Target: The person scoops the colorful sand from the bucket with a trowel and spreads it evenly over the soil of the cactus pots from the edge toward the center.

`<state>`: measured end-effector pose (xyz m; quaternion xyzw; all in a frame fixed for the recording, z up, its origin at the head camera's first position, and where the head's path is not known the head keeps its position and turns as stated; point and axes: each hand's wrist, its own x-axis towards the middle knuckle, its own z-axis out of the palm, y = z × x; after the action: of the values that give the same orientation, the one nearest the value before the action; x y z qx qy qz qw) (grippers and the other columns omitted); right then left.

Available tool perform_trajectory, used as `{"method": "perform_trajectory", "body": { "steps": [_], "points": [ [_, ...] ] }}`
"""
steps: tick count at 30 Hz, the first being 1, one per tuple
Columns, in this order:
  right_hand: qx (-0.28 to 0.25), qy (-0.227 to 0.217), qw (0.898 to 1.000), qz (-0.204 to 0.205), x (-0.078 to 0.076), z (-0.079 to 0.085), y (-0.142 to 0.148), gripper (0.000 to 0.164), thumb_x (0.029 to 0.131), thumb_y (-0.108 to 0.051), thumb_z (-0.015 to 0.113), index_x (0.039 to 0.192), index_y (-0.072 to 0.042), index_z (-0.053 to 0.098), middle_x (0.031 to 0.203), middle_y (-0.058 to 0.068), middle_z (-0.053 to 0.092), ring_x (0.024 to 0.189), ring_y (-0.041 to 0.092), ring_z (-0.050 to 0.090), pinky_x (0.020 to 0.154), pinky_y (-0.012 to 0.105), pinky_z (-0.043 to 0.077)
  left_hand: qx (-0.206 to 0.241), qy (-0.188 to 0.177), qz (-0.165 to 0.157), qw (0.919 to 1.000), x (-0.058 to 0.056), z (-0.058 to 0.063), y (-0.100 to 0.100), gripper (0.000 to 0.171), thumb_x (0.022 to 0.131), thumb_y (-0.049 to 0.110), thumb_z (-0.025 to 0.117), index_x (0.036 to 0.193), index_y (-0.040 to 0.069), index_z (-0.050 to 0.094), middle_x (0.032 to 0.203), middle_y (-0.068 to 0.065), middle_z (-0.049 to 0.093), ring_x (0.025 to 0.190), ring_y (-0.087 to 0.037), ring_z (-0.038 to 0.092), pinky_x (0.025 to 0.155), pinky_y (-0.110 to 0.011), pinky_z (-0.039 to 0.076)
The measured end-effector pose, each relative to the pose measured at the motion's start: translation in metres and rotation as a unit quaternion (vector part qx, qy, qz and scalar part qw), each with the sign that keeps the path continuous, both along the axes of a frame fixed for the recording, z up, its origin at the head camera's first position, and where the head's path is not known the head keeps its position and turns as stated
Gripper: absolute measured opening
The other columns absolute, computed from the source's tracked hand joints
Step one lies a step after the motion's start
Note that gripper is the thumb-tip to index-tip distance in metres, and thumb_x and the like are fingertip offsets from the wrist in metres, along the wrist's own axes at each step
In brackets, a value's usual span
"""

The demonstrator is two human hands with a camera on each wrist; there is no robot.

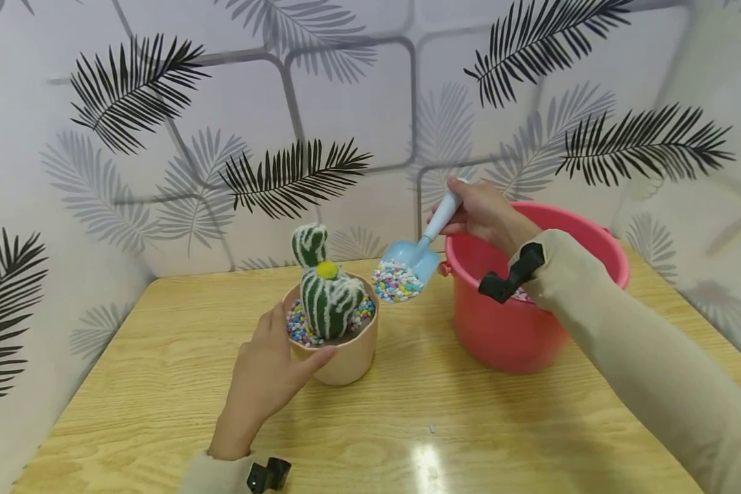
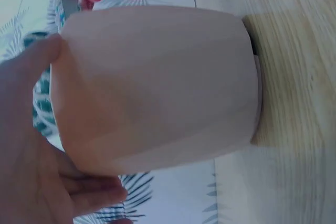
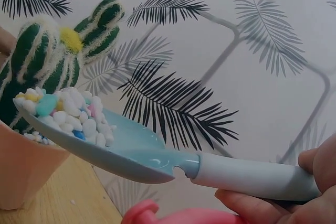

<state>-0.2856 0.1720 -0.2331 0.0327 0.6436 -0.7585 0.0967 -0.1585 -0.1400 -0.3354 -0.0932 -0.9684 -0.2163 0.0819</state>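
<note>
A pale peach flower pot (image 1: 346, 360) stands on the table, holding a green and white fuzzy toy cactus (image 1: 328, 302) with a yellow tuft. Colored pebbles (image 1: 299, 324) lie around the cactus base. My left hand (image 1: 265, 374) holds the pot's near-left side by the rim, thumb in front and fingers along the left. My right hand (image 1: 484, 213) grips the white handle of a light blue toy shovel (image 3: 142, 140). White, pink, yellow and blue pebbles (image 3: 71, 114) fill its scoop, which hangs just right of the pot rim, level with the cactus.
A red bucket (image 1: 512, 329) stands on the right of the table, beneath my right forearm; some pebbles show inside it. One small pale pebble (image 1: 431, 429) lies on the wooden table (image 1: 179, 370). A leaf-patterned wall (image 1: 370, 103) rises behind the table.
</note>
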Motion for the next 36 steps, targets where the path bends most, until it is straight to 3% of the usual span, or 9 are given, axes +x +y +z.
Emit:
{"method": "perform_trajectory", "body": {
  "steps": [4, 7, 12, 15, 19, 22, 29, 36],
  "points": [
    [-0.001, -0.006, 1.000, -0.009, 0.001, 0.001, 0.000, 0.029, 0.102, -0.032, 0.039, 0.105, -0.003, 0.044, 0.069, 0.005, 0.065, 0.063, 0.016, 0.069, 0.057, 0.028, 0.057, -0.041, 0.026, 0.037, 0.9981, 0.005, 0.002, 0.011, 0.105, 0.080, 0.069, 0.058, 0.142, -0.011, 0.029, 0.136, -0.030, 0.044, 0.120, -0.043, 0.051, 0.086, -0.060, 0.046],
    [-0.003, -0.008, 1.000, -0.013, 0.001, 0.001, -0.001, 0.028, 0.102, -0.031, 0.040, 0.105, -0.003, 0.043, 0.069, 0.006, 0.065, 0.064, 0.017, 0.069, 0.058, 0.029, 0.058, -0.045, 0.034, 0.046, 0.9974, 0.007, 0.003, 0.013, 0.106, 0.079, 0.070, 0.058, 0.140, -0.012, 0.032, 0.133, -0.030, 0.047, 0.118, -0.042, 0.051, 0.083, -0.059, 0.047],
    [-0.006, -0.004, 1.000, -0.015, 0.001, 0.001, -0.002, 0.028, 0.102, -0.031, 0.041, 0.103, -0.003, 0.044, 0.069, 0.006, 0.065, 0.064, 0.018, 0.069, 0.058, 0.030, 0.058, 0.045, 0.001, -0.003, 0.9990, 0.002, 0.001, 0.003, 0.103, 0.079, 0.064, 0.064, 0.149, 0.003, 0.022, 0.142, -0.027, 0.037, 0.122, -0.046, 0.048, 0.089, -0.063, 0.044],
    [-0.003, -0.003, 1.000, -0.016, 0.001, 0.000, -0.003, 0.028, 0.102, -0.030, 0.040, 0.103, -0.003, 0.044, 0.069, 0.006, 0.065, 0.063, 0.018, 0.069, 0.057, 0.030, 0.058, 0.124, -0.045, -0.046, 0.9902, -0.004, -0.003, -0.008, 0.104, 0.080, 0.056, 0.069, 0.153, 0.007, 0.011, 0.151, -0.024, 0.023, 0.132, -0.047, 0.036, 0.100, -0.063, 0.037],
    [0.003, -0.003, 1.000, -0.018, 0.000, -0.001, -0.003, 0.027, 0.102, -0.030, 0.039, 0.105, -0.003, 0.043, 0.068, 0.006, 0.065, 0.062, 0.018, 0.069, 0.057, 0.029, 0.058, 0.174, -0.081, -0.075, 0.9786, -0.012, -0.009, -0.017, 0.108, 0.082, 0.047, 0.071, 0.153, 0.003, 0.002, 0.156, -0.023, 0.011, 0.142, -0.044, 0.019, 0.108, -0.062, 0.027],
    [0.005, -0.003, 1.000, -0.016, 0.000, -0.001, -0.003, 0.027, 0.103, -0.029, 0.038, 0.105, -0.003, 0.043, 0.069, 0.006, 0.064, 0.062, 0.017, 0.068, 0.057, 0.029, 0.057, 0.168, -0.079, -0.076, 0.9798, -0.014, -0.010, -0.018, 0.109, 0.082, 0.048, 0.071, 0.152, 0.002, 0.002, 0.156, -0.024, 0.011, 0.142, -0.045, 0.018, 0.108, -0.063, 0.026],
    [0.007, -0.009, 1.000, -0.022, -0.001, 0.000, -0.010, 0.025, 0.103, -0.028, 0.040, 0.102, -0.003, 0.042, 0.067, 0.006, 0.063, 0.059, 0.017, 0.067, 0.055, 0.028, 0.057, 0.101, -0.027, -0.060, 0.9927, -0.010, -0.008, -0.015, 0.107, 0.078, 0.057, 0.070, 0.151, 0.001, 0.015, 0.150, -0.025, 0.026, 0.130, -0.048, 0.039, 0.101, -0.061, 0.037],
    [0.008, -0.008, 1.000, -0.015, 0.000, 0.000, -0.018, 0.025, 0.102, -0.028, 0.040, 0.103, -0.003, 0.041, 0.066, 0.004, 0.063, 0.059, 0.015, 0.066, 0.055, 0.028, 0.057, 0.055, 0.002, -0.050, 0.9972, -0.005, -0.005, -0.013, 0.101, 0.079, 0.058, 0.069, 0.151, 0.007, 0.020, 0.146, -0.024, 0.033, 0.121, -0.048, 0.049, 0.094, -0.063, 0.041]
  ]
}}
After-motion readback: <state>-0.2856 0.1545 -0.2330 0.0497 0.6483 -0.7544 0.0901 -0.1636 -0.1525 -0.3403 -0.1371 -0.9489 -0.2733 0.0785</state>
